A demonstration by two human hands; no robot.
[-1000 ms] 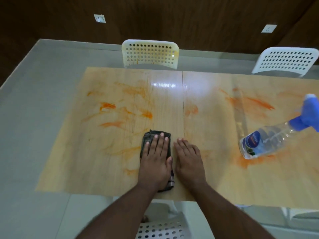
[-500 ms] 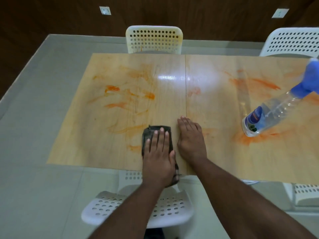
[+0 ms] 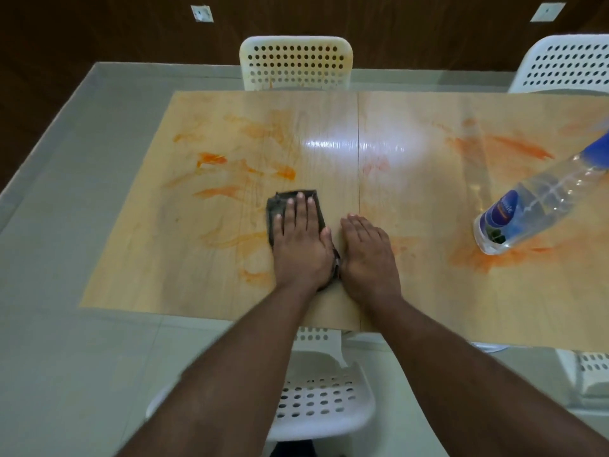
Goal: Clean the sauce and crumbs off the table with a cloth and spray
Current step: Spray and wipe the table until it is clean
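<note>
Left hand (image 3: 301, 245) flat, fingers straight, pressing the cloth (image 3: 280, 209) — long axis running away from the body. Right hand (image 3: 367, 255) flat on the table (image 3: 428, 291), holding nothing. Sauce smears (image 3: 244, 173) lie beyond-left — left hand nearer. Spray bottle (image 3: 534, 209) far right.

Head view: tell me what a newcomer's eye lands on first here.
Orange sauce smears streak the wooden table, heaviest at left and far right. At the middle, the left hand presses flat on a dark cloth, with the right hand flat on the bare wood beside it. A clear spray bottle with a blue head stands at the right, on a smear.
</note>
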